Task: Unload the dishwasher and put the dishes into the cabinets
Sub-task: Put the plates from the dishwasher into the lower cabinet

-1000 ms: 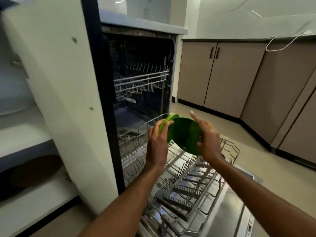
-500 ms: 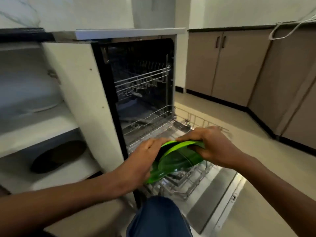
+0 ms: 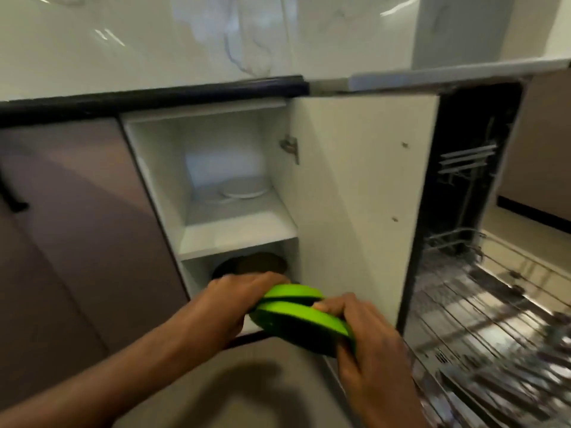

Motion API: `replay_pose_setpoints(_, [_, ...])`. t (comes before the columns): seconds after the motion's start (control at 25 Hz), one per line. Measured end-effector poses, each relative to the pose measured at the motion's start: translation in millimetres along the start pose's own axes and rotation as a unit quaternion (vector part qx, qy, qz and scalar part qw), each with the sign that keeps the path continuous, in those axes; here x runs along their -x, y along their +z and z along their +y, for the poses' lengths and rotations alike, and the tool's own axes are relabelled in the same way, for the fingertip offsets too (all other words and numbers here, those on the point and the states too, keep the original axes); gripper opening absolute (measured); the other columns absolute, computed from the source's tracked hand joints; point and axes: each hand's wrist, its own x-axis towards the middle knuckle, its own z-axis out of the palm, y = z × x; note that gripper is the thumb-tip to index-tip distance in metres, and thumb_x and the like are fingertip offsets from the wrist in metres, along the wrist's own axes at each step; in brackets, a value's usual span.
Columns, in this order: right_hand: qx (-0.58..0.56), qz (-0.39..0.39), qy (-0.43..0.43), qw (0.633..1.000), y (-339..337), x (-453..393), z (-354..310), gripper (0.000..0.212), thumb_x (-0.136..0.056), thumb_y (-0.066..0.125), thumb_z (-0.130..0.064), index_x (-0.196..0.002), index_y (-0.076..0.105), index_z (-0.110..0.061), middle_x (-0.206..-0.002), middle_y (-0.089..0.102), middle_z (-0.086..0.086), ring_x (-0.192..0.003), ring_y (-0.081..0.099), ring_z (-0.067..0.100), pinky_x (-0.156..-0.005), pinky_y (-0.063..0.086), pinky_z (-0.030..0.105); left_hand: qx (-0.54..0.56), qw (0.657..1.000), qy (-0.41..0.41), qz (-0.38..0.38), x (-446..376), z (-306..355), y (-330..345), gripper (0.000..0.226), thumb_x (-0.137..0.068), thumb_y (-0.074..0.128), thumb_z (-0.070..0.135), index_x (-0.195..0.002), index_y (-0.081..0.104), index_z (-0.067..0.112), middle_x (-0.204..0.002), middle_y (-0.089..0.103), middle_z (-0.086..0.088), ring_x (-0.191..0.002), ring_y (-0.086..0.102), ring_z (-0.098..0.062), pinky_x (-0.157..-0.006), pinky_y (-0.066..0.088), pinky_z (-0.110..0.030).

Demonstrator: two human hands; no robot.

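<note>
Two green plates (image 3: 296,316), stacked and slightly fanned apart, are held between both my hands just in front of the open cabinet (image 3: 234,233). My left hand (image 3: 234,301) grips their left edge, and my right hand (image 3: 367,332) grips their right edge. The plates hover at the mouth of the cabinet's lower compartment. A dark plate (image 3: 250,265) lies inside that compartment, partly hidden by my left hand. White plates (image 3: 244,187) rest on the upper shelf. The dishwasher (image 3: 469,186) stands open at the right, its lower rack (image 3: 494,319) pulled out.
The open white cabinet door (image 3: 358,196) stands between the cabinet and the dishwasher. Closed brown cabinet doors (image 3: 77,227) fill the left. A marble countertop (image 3: 185,41) runs above. Grey floor (image 3: 247,390) lies beneath my arms.
I have turned left from the dishwasher toward the open cabinet. Both hands carried the green plates from above the rack to the front of the lower compartment.
</note>
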Motion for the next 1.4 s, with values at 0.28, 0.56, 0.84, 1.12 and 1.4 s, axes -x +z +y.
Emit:
replay_pose_setpoints(0.28, [0.101, -0.069, -0.020, 0.992, 49.3, -158.0, -22.8, 0.053, -0.084, 0.053, 0.001, -0.117, 0.053, -0.040, -0.103, 0.074, -0.012, -0.088, 0.070, 0.024, -0.071, 0.053, 0.040, -0.071, 0.969, -0.104, 0.211, -52.2, -122.7, -49.7, 0.070, -0.080, 0.043, 0.021, -0.149, 0.051, 0.022, -0.147, 0.059, -0.003, -0.133, 0.056, -0.025, -0.108, 0.048, -0.037])
replay_pose_setpoints(0.56, [0.106, 0.042, -0.069, 0.991, 134.1, -191.9, 8.8, 0.057, -0.091, 0.057, 0.006, -0.135, 0.066, -0.030, -0.127, 0.072, -0.008, -0.111, 0.069, 0.013, -0.096, 0.057, 0.033, -0.237, 0.934, -0.102, 0.245, -73.0, -237.0, -1.6, 0.068, -0.060, 0.094, 0.005, -0.124, 0.071, 0.012, -0.112, 0.076, -0.010, -0.094, 0.076, -0.030, -0.082, 0.063, -0.038])
replay_pose_setpoints(0.84, [0.131, 0.004, -0.009, 0.991, 245.6, -209.7, 46.2, 0.067, -0.086, 0.055, 0.012, -0.141, 0.059, -0.026, -0.125, 0.071, 0.003, -0.109, 0.067, 0.025, -0.094, 0.054, 0.035, -0.343, 0.910, -0.067, 0.225, -73.2, -282.5, 31.2, 0.024, -0.088, 0.063, 0.016, -0.110, 0.073, 0.019, -0.085, 0.071, -0.003, -0.073, 0.071, -0.026, -0.066, 0.059, -0.035])
replay_pose_setpoints(1.12, [0.178, -0.075, -0.032, 0.981, 289.5, -214.4, 78.1, 0.062, -0.079, 0.044, -0.010, -0.139, 0.059, -0.016, -0.127, 0.067, 0.010, -0.109, 0.060, 0.033, -0.089, 0.052, 0.043, -0.348, 0.904, -0.211, 0.128, -77.3, -295.2, 40.3, 0.014, -0.077, 0.068, 0.018, -0.090, 0.073, 0.020, -0.080, 0.070, 0.000, -0.073, 0.070, -0.023, -0.068, 0.060, -0.039])
replay_pose_setpoints(1.4, [0.210, -0.207, -0.034, 0.955, 286.8, -255.7, 140.2, 0.073, -0.081, 0.046, -0.049, -0.141, 0.057, -0.011, -0.134, 0.063, 0.015, -0.119, 0.061, 0.041, -0.102, 0.049, 0.051, -0.181, 0.941, -0.251, 0.139, -90.5, -306.2, 42.1, 0.055, -0.088, 0.068, 0.052, -0.127, 0.061, 0.014, -0.125, 0.065, -0.011, -0.118, 0.061, -0.035, -0.094, 0.055, -0.044])
